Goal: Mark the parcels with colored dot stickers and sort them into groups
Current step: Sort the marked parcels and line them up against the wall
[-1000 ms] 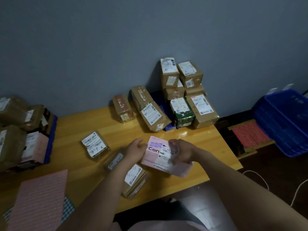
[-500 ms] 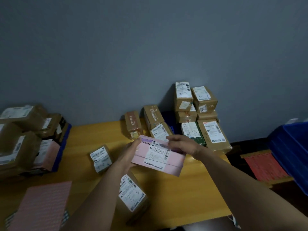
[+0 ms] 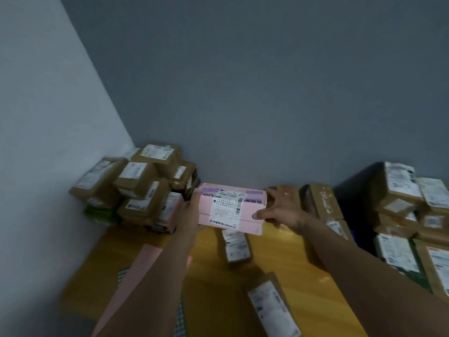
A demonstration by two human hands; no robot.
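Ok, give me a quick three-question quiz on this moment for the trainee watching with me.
1. True or false: the pink parcel lies untouched on the table.
2. How many hands grip it? A) none B) one C) two
3. Fill in: the stack of brown parcels in the corner where the two walls meet is on the person's ____ side.

Key: 1 false, it is held up off the table. 2 C, the left hand and the right hand each grip an end. 3 left.
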